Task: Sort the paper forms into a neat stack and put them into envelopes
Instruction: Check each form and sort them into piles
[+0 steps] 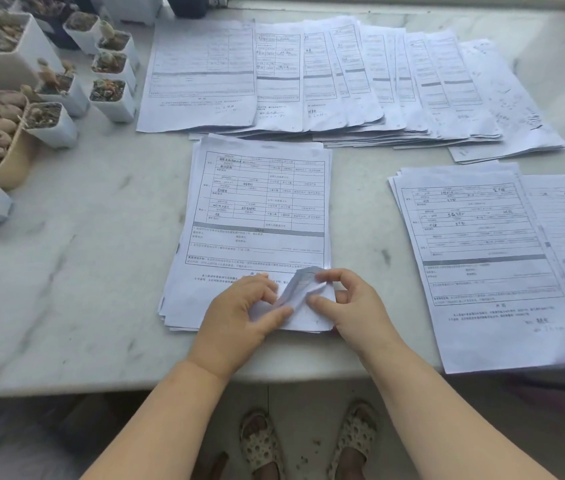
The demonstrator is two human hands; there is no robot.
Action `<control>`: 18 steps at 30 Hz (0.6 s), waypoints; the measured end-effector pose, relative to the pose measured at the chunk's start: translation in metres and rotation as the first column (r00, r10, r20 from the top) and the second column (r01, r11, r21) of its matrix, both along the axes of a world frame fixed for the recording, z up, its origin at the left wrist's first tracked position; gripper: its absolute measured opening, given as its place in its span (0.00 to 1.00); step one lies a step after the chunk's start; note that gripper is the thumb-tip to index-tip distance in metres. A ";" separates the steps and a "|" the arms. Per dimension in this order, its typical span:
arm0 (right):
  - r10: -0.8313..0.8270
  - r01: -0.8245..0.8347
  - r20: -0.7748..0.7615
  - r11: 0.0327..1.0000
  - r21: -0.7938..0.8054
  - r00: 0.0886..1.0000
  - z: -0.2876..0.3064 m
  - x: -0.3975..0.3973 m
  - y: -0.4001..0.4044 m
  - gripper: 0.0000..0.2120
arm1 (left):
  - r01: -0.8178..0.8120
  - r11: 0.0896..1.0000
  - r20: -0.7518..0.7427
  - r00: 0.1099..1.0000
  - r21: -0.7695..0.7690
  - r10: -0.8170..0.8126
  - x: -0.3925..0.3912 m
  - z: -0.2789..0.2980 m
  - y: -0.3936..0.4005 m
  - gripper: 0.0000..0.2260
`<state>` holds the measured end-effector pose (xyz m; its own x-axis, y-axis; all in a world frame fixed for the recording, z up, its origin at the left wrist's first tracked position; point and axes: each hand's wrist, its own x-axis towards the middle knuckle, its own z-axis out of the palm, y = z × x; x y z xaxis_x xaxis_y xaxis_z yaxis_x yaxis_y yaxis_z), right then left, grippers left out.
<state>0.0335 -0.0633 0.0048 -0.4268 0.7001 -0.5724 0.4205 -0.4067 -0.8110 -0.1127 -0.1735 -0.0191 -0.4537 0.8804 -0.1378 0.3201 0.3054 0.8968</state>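
On the veined marble desk (77, 271), both hands pinch the curled lower-right corner of the top sheet (303, 289): left hand (239, 315), right hand (350, 303). The printed stack (257, 209) lies mid-desk; more forms (343, 74) fan out behind it.
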 end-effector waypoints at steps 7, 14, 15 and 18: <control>0.082 -0.090 -0.104 0.993 -0.076 0.991 0.007 0.012 0.003 0.15 | 0.015 1.000 -0.011 1.000 0.015 -0.014 -0.005 0.003 0.002 0.09; -0.004 0.004 -0.013 1.000 -0.001 1.000 0.002 0.000 0.000 0.08 | 0.027 1.000 0.032 0.999 -0.011 -0.026 -0.008 0.009 0.002 0.09; -0.018 0.018 0.001 1.000 0.019 1.000 0.001 -0.002 0.000 0.08 | 0.048 0.999 0.020 0.999 -0.022 -0.047 -0.009 0.008 0.001 0.09; -0.038 0.035 0.037 0.997 0.063 0.999 -0.001 -0.003 -0.001 0.13 | 0.081 0.996 -0.011 0.997 -0.031 -0.081 -0.012 0.004 0.000 0.10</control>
<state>0.0304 -0.0645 0.0041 -0.3786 0.7499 -0.5426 0.4378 -0.3714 -0.8188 -0.1246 -0.1737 -0.0153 -0.3830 0.9097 -0.1603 0.3562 0.3056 0.8830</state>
